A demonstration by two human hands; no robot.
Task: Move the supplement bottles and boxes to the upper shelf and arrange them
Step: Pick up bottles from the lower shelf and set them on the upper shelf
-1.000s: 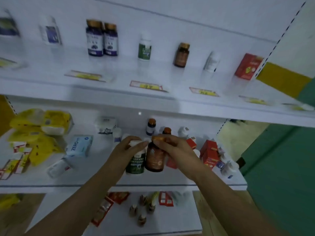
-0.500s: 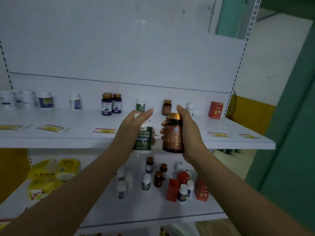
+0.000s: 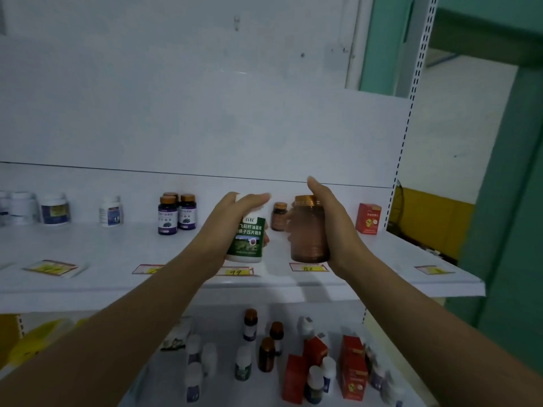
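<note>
While each grip holds a bottle — shelf edge below.

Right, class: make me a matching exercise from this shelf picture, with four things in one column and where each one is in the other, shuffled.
Things:
1. amber bottle
2. green-label bottle
3. red box
4. purple-label bottles

Places:
A. far right of the upper shelf
B. in the left hand
C. in the right hand
D. upper shelf, left of both hands

Pairs: 1-C, 2-B, 3-A, 4-D
</note>
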